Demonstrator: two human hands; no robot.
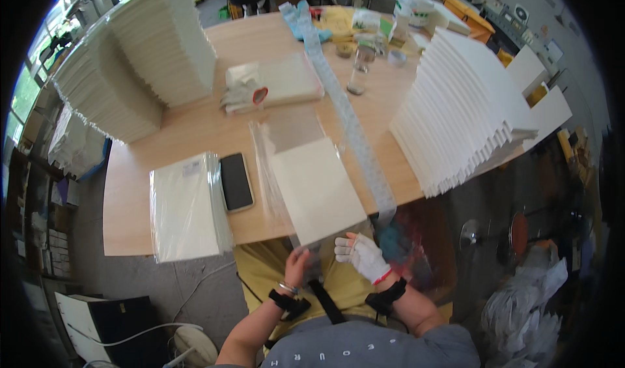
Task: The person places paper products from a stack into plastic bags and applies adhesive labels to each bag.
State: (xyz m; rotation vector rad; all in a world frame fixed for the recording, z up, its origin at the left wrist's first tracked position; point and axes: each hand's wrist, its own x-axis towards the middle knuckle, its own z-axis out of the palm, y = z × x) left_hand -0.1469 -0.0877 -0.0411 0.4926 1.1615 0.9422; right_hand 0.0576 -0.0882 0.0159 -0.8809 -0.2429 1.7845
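A blank white board (319,189) lies at the table's front edge, on or inside a clear plastic bag (263,163) whose film shows beyond it. My bare left hand (297,265) is closed on the bag's near end, just below the board's front corner. Close to the board's near right corner is my right hand (362,256), in a white knit glove with a red cuff. Its fingers are loosely bent and apart, with nothing visible in them. To the left lie a stack of boards wrapped in clear film (187,208) and a dark phone (236,182).
Tall stacks of white boards stand at the left (140,55) and right (465,111). A pile of clear bags (286,84) has a white glove (245,89) on it. A strip of pale-blue labels (351,127) hangs over the front edge. Tape rolls (344,50) lie farther back.
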